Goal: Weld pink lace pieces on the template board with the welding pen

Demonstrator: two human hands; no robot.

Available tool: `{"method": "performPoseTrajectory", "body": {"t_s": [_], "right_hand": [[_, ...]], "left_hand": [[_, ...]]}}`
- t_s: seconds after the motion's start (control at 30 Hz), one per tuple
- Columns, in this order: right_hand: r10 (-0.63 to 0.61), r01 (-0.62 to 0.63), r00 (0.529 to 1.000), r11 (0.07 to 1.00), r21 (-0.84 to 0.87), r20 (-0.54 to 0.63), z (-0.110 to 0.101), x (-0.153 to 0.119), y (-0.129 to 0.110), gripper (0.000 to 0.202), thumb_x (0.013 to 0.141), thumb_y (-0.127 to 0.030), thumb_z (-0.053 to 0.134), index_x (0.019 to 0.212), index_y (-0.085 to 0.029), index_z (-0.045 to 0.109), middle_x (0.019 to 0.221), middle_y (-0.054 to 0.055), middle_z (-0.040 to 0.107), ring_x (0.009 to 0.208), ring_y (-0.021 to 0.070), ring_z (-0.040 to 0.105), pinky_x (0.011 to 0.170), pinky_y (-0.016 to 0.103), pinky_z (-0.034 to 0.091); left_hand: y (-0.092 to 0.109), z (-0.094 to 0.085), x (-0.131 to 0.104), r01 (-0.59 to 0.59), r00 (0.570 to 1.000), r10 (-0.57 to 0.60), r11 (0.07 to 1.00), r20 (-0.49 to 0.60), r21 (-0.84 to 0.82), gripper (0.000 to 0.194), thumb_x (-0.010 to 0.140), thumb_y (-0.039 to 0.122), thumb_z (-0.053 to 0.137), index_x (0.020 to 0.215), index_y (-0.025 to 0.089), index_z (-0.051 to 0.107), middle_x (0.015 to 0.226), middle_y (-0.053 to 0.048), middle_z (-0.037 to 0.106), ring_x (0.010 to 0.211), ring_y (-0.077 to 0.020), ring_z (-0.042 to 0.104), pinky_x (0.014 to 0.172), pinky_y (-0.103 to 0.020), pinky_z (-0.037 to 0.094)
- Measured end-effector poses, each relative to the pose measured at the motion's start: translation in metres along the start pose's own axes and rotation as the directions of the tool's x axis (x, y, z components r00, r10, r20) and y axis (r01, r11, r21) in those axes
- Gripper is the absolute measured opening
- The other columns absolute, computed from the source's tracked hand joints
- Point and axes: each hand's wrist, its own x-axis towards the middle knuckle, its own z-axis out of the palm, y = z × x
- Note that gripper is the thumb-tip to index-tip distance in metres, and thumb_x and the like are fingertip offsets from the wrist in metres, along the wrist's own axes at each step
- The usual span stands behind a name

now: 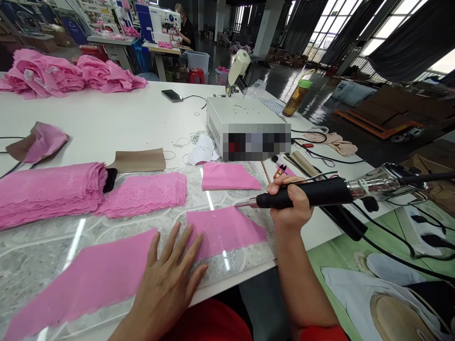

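Right hand [291,201] is gripping black-handled tool [304,193], long axis near level, tip pointing left; left fingers [190,246] are spreading open.

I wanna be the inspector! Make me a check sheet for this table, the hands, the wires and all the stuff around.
Surface: white table, patterned grey sheet nearest the person.
Work things: small pink piece, large pink piece, pink stack, black-handled tool.
Clutter: phone, bottle, pink cloth pile.
Left hand: spread palm down, fingers reaching the small pink piece.
Right hand: gripping the tool, tip at that piece's top edge.
Cables: black cable at the tool's back end; others hang beyond the table's right edge.
Surroundings: sewing machine, another person, dark curtains.
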Motion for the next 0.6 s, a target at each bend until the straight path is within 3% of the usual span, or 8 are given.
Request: {"method": "performPoseTrajectory", "body": {"t_s": [0.4,0.6], "right_hand": [[-0.019,0.019,1.0,1.0,0.007,0.012,0.003,0.001,0.002,0.005,0.069,-0.023,0.059,0.068,-0.018,0.059,0.067,-0.001,0.06,0.05,0.0104,0.054,0.052,0.028,0.044],[-0.027,0.027,0.997,1.0,-0.005,-0.076,-0.013,0.002,-0.02,0.009,0.067,-0.026,0.057,0.067,-0.017,0.059,0.066,-0.001,0.06,0.049,0.0096,0.052,0.051,0.027,0.043]], "left_hand": [[0.0,0.001,0.001,-0.005,1.0,0.005,1.0,-0.019,-0.017,0.039,0.097,0.037,0.042,0.128,0.021,0.059,0.136,-0.011,0.056,0.136,-0.0336,0.039,0.114,-0.057,0.019],[-0.001,0.0,0.002,-0.014,1.0,0.013,0.999,-0.018,-0.032,0.038,0.097,0.035,0.043,0.127,0.02,0.059,0.137,-0.012,0.056,0.136,-0.0347,0.04,0.114,-0.058,0.02]]}}
